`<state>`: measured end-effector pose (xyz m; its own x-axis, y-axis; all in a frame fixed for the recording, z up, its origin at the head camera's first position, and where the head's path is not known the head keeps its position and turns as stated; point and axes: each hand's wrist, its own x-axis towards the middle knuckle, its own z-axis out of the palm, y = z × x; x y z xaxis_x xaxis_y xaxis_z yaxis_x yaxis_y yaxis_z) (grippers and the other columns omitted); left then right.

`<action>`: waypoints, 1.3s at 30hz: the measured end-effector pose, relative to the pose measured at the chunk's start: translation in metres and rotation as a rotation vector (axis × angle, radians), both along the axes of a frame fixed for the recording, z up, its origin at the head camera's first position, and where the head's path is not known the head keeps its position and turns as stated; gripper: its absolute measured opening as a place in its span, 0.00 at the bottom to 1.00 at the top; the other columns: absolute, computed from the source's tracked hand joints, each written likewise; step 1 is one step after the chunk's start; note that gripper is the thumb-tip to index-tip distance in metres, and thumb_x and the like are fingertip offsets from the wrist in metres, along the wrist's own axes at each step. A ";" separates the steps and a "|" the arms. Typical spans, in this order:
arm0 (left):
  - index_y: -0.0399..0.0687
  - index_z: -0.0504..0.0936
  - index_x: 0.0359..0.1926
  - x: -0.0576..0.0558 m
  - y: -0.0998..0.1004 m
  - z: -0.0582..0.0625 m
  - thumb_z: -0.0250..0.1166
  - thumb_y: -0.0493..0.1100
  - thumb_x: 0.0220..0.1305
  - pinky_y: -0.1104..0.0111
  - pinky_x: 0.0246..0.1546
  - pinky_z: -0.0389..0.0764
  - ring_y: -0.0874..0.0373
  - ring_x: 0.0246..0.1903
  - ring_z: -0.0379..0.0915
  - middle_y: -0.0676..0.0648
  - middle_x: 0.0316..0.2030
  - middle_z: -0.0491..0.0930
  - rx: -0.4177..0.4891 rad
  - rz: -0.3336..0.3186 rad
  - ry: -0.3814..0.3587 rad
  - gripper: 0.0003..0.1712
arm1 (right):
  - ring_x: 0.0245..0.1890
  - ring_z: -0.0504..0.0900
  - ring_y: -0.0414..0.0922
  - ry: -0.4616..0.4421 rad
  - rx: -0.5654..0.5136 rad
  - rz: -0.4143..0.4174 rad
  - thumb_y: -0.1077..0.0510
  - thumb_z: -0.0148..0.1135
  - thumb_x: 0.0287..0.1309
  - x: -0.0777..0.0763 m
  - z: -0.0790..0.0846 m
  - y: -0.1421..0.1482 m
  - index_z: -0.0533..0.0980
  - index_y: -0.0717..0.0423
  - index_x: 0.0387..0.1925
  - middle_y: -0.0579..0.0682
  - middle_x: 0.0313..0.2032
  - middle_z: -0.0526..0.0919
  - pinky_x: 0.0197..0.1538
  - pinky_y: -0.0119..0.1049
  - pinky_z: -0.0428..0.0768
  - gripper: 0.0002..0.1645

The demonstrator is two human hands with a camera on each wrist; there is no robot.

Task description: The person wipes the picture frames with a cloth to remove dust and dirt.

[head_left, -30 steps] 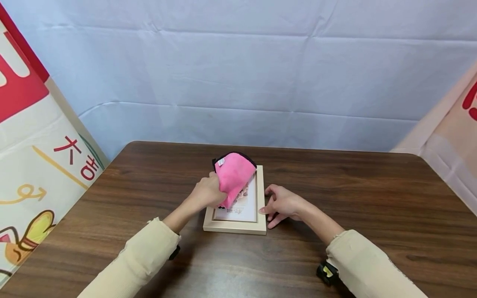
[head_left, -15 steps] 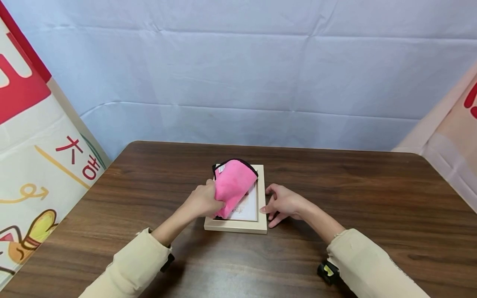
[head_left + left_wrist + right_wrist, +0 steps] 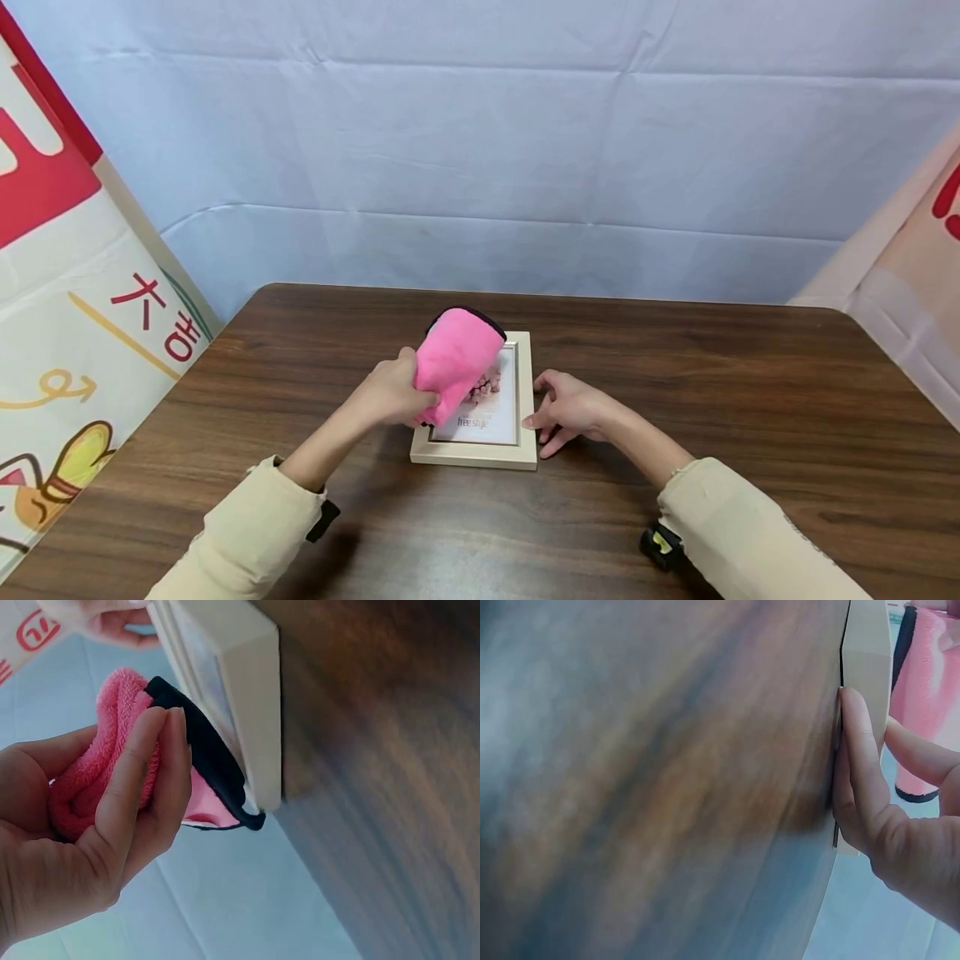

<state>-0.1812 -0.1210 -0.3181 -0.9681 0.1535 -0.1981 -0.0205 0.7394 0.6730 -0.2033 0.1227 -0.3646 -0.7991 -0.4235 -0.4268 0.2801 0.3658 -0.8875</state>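
Note:
A pink cloth [image 3: 459, 358] with black edging is bunched in my left hand [image 3: 392, 390], which grips it over the left part of a picture frame. In the left wrist view the fingers curl round the folded cloth [image 3: 116, 742], whose black edge lies against the frame. The cream picture frame [image 3: 474, 455] lies flat, its print and "free style" lettering partly covered by the cloth. My right hand [image 3: 573, 408] holds the frame's right edge, thumb on top. In the right wrist view the fingers [image 3: 864, 754] lie along the frame's side, low by the table.
The dark wood-grain table [image 3: 712, 392] extends around the frame on all sides. Behind it hangs a pale creased sheet [image 3: 480, 150]. A printed banner [image 3: 82, 317] stands along the left, another at the far right.
The left hand with the cloth moves toward me, then up and to the left, uncovering more of the print and lettering. The right hand and frame stay almost still.

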 end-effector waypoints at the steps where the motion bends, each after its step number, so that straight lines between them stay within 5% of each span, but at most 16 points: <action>1: 0.30 0.63 0.44 -0.001 -0.002 0.002 0.63 0.35 0.53 0.65 0.23 0.83 0.57 0.18 0.77 0.38 0.29 0.74 0.015 0.005 -0.006 0.22 | 0.23 0.74 0.47 -0.001 -0.001 0.000 0.71 0.59 0.54 0.000 0.000 0.000 0.51 0.69 0.58 0.59 0.26 0.71 0.29 0.44 0.83 0.35; 8: 0.29 0.59 0.49 -0.007 -0.023 0.018 0.62 0.34 0.56 0.65 0.26 0.83 0.53 0.24 0.79 0.32 0.37 0.72 0.165 0.048 -0.011 0.25 | 0.24 0.74 0.48 -0.014 -0.006 0.001 0.69 0.59 0.55 0.001 0.001 0.001 0.50 0.69 0.59 0.59 0.27 0.72 0.30 0.44 0.83 0.36; 14: 0.27 0.57 0.52 -0.012 -0.039 0.025 0.62 0.36 0.57 0.66 0.27 0.83 0.54 0.25 0.79 0.30 0.41 0.70 0.166 0.072 -0.006 0.28 | 0.25 0.75 0.49 -0.021 -0.006 -0.009 0.69 0.58 0.55 0.002 0.001 0.003 0.51 0.68 0.60 0.60 0.29 0.71 0.31 0.44 0.83 0.36; 26: 0.26 0.54 0.50 -0.034 -0.082 -0.007 0.59 0.36 0.59 0.60 0.34 0.83 0.56 0.25 0.78 0.32 0.40 0.68 0.185 0.203 -0.088 0.27 | 0.27 0.75 0.49 -0.023 -0.030 0.014 0.69 0.57 0.56 0.003 0.001 0.005 0.52 0.69 0.60 0.60 0.30 0.73 0.32 0.44 0.83 0.34; 39: 0.26 0.55 0.51 -0.039 -0.088 -0.028 0.61 0.39 0.59 0.64 0.28 0.83 0.57 0.21 0.75 0.32 0.37 0.68 0.069 0.201 -0.092 0.29 | 0.28 0.75 0.49 -0.019 -0.041 0.033 0.69 0.57 0.56 0.003 0.000 0.006 0.51 0.69 0.60 0.59 0.29 0.73 0.33 0.44 0.83 0.35</action>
